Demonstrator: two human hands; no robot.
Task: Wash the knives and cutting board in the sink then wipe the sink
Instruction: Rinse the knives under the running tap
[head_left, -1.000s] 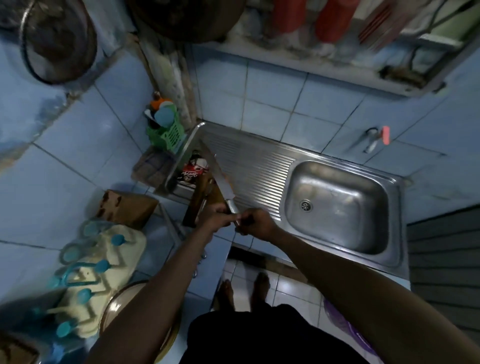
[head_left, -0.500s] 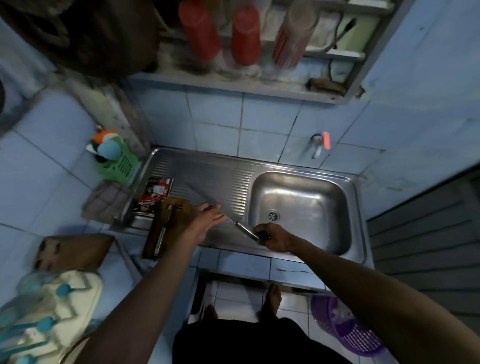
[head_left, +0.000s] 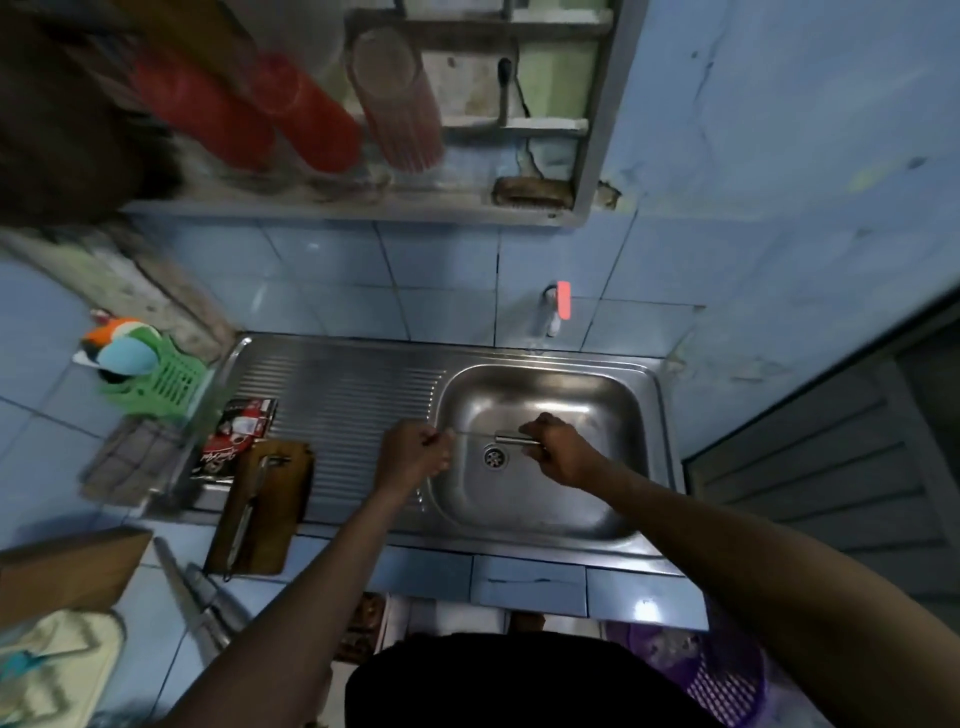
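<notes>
While the knife (head_left: 485, 435) is held level over the sink (head_left: 540, 395) basin, probably so water can drain there, the right hand (head_left: 558, 449) curls its fingers round the steel handle and the left hand (head_left: 413, 457) pinches the blade tip. The cutting board (head_left: 265, 506) waits on the tabletop at the left, another knife (head_left: 249, 512) lying on it.
</notes>
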